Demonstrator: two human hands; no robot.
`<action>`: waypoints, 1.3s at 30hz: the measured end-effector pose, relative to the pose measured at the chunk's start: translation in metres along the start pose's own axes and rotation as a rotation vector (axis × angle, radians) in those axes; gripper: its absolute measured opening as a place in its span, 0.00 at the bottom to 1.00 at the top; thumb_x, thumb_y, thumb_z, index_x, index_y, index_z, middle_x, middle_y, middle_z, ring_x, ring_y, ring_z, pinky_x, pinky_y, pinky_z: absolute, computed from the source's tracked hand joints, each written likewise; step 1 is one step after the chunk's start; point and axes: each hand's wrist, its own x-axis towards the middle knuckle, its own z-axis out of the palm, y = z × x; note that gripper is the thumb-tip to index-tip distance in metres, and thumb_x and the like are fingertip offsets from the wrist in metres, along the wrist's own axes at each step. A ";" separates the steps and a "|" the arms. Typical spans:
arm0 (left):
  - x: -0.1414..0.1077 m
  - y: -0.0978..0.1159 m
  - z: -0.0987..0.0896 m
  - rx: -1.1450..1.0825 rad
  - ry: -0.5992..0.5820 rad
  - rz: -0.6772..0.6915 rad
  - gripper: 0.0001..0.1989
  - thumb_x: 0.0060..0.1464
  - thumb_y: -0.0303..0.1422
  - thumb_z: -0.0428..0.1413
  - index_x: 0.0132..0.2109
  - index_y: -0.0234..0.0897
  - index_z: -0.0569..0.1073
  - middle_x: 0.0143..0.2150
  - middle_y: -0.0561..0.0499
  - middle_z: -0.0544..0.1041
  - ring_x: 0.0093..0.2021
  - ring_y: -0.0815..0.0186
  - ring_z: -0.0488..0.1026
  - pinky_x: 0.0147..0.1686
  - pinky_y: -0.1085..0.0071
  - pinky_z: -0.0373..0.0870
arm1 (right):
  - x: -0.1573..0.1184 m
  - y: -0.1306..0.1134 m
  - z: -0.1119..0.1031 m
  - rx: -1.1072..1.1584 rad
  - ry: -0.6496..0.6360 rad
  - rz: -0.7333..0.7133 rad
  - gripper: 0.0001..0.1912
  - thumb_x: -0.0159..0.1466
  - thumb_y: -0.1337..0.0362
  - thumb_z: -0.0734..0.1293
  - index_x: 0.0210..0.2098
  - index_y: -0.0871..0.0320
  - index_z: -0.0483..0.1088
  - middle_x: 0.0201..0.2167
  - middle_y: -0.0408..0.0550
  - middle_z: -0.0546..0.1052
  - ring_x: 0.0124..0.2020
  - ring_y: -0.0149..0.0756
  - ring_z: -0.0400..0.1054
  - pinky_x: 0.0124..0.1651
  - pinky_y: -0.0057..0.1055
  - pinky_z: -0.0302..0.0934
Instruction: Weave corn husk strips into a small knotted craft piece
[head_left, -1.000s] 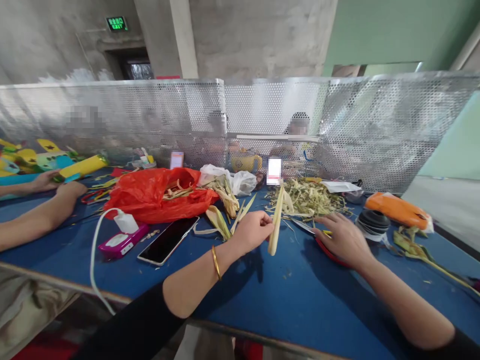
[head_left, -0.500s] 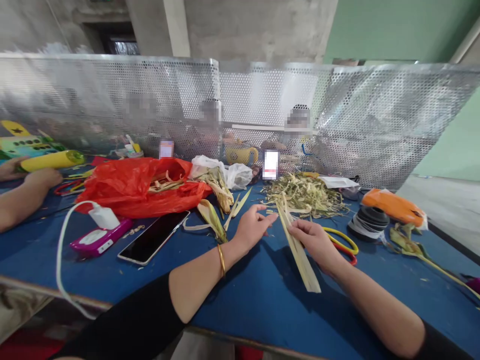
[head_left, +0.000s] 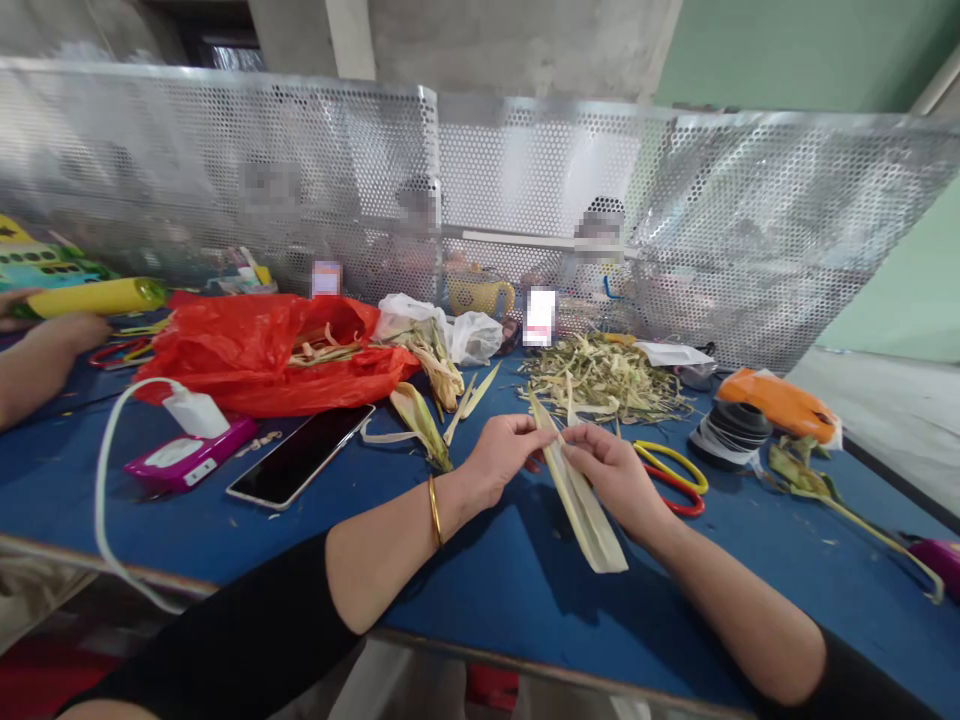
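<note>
While both bare hands, left hand (head_left: 501, 458) and right hand (head_left: 619, 480), pinch the long, pale dried husk strip (head_left: 589, 520) near its upper middle above the blue tabletop (head_left: 480, 600), it looks light, papery, probably easy to split; gripping both edges seems safest.

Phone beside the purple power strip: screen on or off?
Off: the phone lies face up by the power strip, its screen plain black.

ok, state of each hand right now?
Left hand: closed, pinching the husk strip.
Right hand: closed, pinching the same husk strip.
</note>
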 end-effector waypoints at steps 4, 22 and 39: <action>0.004 0.000 -0.004 -0.121 0.053 -0.053 0.07 0.46 0.31 0.62 0.27 0.32 0.73 0.21 0.54 0.70 0.22 0.73 0.66 0.23 0.75 0.63 | -0.002 -0.007 -0.008 -0.267 -0.040 -0.376 0.17 0.64 0.66 0.59 0.51 0.54 0.69 0.38 0.49 0.75 0.37 0.37 0.70 0.39 0.32 0.65; -0.005 0.000 0.004 -0.161 -0.190 0.109 0.19 0.44 0.45 0.64 0.37 0.32 0.77 0.36 0.47 0.76 0.37 0.65 0.72 0.36 0.71 0.68 | -0.010 -0.022 -0.005 0.358 -0.080 0.152 0.18 0.51 0.56 0.74 0.38 0.58 0.73 0.25 0.43 0.74 0.25 0.32 0.64 0.26 0.27 0.56; -0.011 0.000 0.007 -0.111 -0.251 -0.062 0.13 0.44 0.36 0.64 0.37 0.33 0.76 0.30 0.47 0.79 0.28 0.64 0.76 0.27 0.72 0.69 | -0.003 -0.012 -0.011 0.603 -0.032 0.236 0.14 0.51 0.56 0.75 0.27 0.59 0.71 0.23 0.40 0.70 0.25 0.26 0.62 0.29 0.24 0.58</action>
